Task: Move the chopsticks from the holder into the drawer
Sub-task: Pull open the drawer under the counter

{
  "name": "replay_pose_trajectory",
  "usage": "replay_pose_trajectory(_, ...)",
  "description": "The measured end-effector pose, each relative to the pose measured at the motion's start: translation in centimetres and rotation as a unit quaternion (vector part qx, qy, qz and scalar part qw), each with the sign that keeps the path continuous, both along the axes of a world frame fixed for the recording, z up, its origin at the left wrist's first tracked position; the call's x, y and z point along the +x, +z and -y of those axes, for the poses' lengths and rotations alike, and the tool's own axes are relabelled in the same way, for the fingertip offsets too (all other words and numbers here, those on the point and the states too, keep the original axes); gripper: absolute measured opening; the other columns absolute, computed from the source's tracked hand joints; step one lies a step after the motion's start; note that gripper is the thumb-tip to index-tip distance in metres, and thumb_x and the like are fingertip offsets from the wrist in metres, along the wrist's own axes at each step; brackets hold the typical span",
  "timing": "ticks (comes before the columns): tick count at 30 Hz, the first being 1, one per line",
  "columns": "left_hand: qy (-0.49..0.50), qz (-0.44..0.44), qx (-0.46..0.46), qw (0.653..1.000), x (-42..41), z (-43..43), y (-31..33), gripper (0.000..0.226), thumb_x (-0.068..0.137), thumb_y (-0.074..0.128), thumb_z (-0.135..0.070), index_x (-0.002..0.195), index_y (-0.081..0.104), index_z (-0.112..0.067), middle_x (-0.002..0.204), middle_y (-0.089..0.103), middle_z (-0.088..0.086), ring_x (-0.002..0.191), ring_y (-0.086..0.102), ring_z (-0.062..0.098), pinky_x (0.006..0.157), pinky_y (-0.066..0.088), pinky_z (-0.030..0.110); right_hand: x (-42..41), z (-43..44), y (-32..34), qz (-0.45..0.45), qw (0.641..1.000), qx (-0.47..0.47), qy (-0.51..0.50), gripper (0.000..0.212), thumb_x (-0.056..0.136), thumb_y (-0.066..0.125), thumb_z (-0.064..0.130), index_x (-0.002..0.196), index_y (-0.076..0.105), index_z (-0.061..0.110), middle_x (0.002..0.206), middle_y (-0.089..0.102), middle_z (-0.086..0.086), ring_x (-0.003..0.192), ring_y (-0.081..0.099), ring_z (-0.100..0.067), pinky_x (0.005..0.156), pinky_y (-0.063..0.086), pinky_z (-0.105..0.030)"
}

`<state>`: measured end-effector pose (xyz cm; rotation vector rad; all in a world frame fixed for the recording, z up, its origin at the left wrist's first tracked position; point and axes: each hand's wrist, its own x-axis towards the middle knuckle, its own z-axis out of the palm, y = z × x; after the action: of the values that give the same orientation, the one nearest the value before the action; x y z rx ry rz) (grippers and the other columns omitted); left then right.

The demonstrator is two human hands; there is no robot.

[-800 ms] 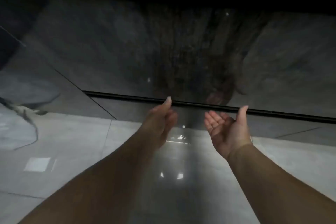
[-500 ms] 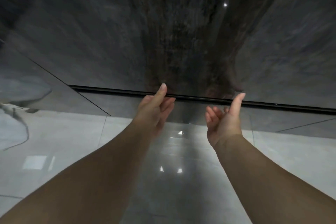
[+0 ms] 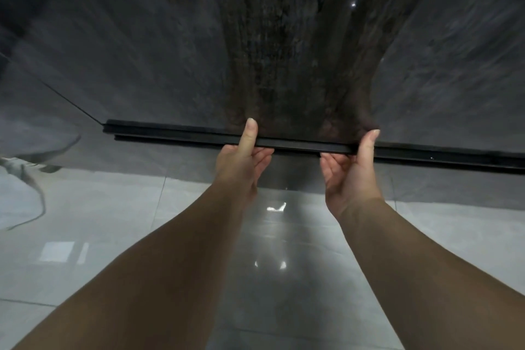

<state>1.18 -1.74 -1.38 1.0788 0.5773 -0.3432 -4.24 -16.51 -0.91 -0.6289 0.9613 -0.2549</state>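
Note:
A long black handle rail (image 3: 176, 133) runs across the dark glossy cabinet, with a dark stone-like surface (image 3: 142, 51) above it and a dark front panel (image 3: 298, 176) below. My left hand (image 3: 241, 162) grips the rail with its fingers curled underneath and its thumb pressed up over the rail. My right hand (image 3: 349, 173) holds the same rail a little to the right, in the same way. No chopsticks or holder are in view. The inside of the drawer is hidden.
Light glossy floor tiles (image 3: 85, 236) lie below my arms and reflect ceiling lights. A grey cable-like shape (image 3: 31, 179) shows at the left edge. A thin seam (image 3: 56, 94) crosses the dark surface at the left.
Both hands moved up and forward from open, palms-up poses below the rail. They have now closed around it. The view has come nearer to the cabinet.

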Motion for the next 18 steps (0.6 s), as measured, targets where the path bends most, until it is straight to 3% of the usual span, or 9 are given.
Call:
replay_pose_trajectory(4,0.021,-0.027,0.048,0.998,-0.7,0.2,0.0,0.059,0.068,0.071,-0.06,0.091,0.049,-0.011,0.101,0.064,0.019,0.074,0.073,0.018,0.061,0.057,0.026,-0.7,-0.6,-0.1,-0.023,1.0,-0.017,0.0,0.076,0.078,0.057,0.068,0.123,0.047,0.008,0.098,0.058,-0.013,0.085,0.067,-0.019,0.065,0.056,-0.022)
replay_pose_trajectory(6,0.021,-0.037,0.044,0.998,-1.3,0.2,0.3,0.078,0.07,0.066,-0.066,0.115,0.05,-0.005,0.107,0.063,0.018,0.079,0.072,0.018,0.062,0.057,0.025,-1.2,-0.8,-0.1,-0.026,0.999,-0.027,-0.003,0.074,0.078,0.06,0.066,0.121,0.048,0.008,0.089,0.058,-0.01,0.085,0.066,-0.018,0.068,0.055,-0.022)
replay_pose_trajectory(8,0.009,-0.046,0.037,0.998,-1.7,0.2,0.5,0.096,0.071,0.06,-0.071,0.137,0.038,-0.005,0.11,0.063,0.016,0.086,0.071,0.019,0.07,0.056,0.027,-1.5,-1.0,-0.1,-0.031,0.999,-0.042,-0.006,0.066,0.078,0.062,0.064,0.114,0.051,0.009,0.08,0.057,-0.007,0.08,0.065,-0.017,0.072,0.056,-0.022)
replay_pose_trajectory(11,0.006,-0.06,0.041,0.997,-1.9,0.1,1.0,0.105,0.068,0.059,-0.074,0.143,0.031,-0.007,0.109,0.064,0.015,0.088,0.069,0.02,0.086,0.054,0.033,-1.9,-1.2,0.4,-0.038,0.998,-0.05,-0.003,0.062,0.077,0.065,0.063,0.11,0.053,0.012,0.078,0.058,-0.005,0.077,0.064,-0.015,0.08,0.057,-0.024)
replay_pose_trajectory(15,0.02,-0.08,0.052,0.995,-2.4,0.1,1.6,0.109,0.06,0.065,-0.076,0.141,0.037,-0.008,0.106,0.067,0.013,0.083,0.07,0.019,0.078,0.055,0.029,-2.6,-1.6,0.9,-0.058,0.997,-0.054,0.002,0.063,0.075,0.066,0.064,0.107,0.055,0.011,0.078,0.059,-0.005,0.074,0.063,-0.014,0.081,0.057,-0.025)
replay_pose_trajectory(18,0.053,-0.106,0.081,0.99,-4.1,0.1,1.5,0.091,0.055,0.071,-0.073,0.116,0.058,-0.008,0.082,0.072,0.007,0.065,0.072,0.014,0.065,0.058,0.027,-4.0,-2.3,0.9,-0.092,0.994,-0.06,-0.01,0.057,0.072,0.068,0.064,0.094,0.058,0.013,0.073,0.063,-0.003,0.067,0.064,-0.013,0.07,0.056,-0.024)
